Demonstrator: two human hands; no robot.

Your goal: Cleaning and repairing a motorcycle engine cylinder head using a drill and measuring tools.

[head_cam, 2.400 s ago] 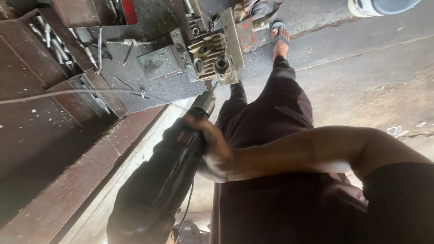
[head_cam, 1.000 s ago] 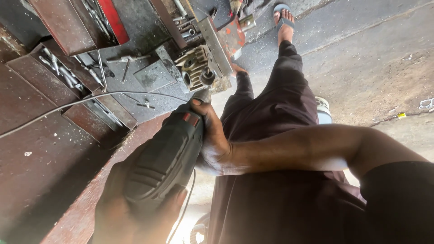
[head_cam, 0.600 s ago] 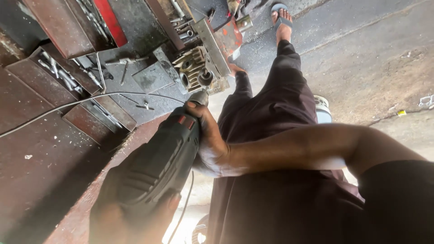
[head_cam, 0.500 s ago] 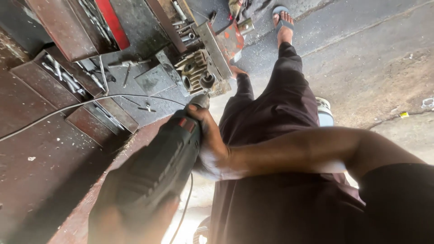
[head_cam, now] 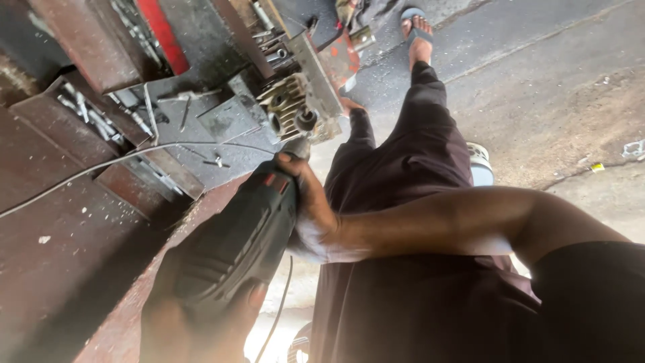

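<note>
1. The power drill [head_cam: 232, 245] lies between both hands, left hand [head_cam: 201, 326] at its rear, right hand [head_cam: 310, 202] near its nose.
2. Its tip touches, seemingly, the finned engine part [head_cam: 292, 111] on the tabletop [head_cam: 60, 249].
3. Loose bits [head_cam: 91, 121] lie left of that part.

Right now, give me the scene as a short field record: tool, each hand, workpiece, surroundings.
tool: dark power drill, nose pointed at the finned metal part
right hand: right hand wrapped around the drill's front end, a pale cloth under the palm
left hand: left hand at the drill's rear grip, blurred, close to the camera
workpiece: finned metal part with round openings, at the edge of the workbench
bench: rusty metal workbench, loose bolts and tools in trays
cable: thin cable across the bench
floor: concrete floor
</note>
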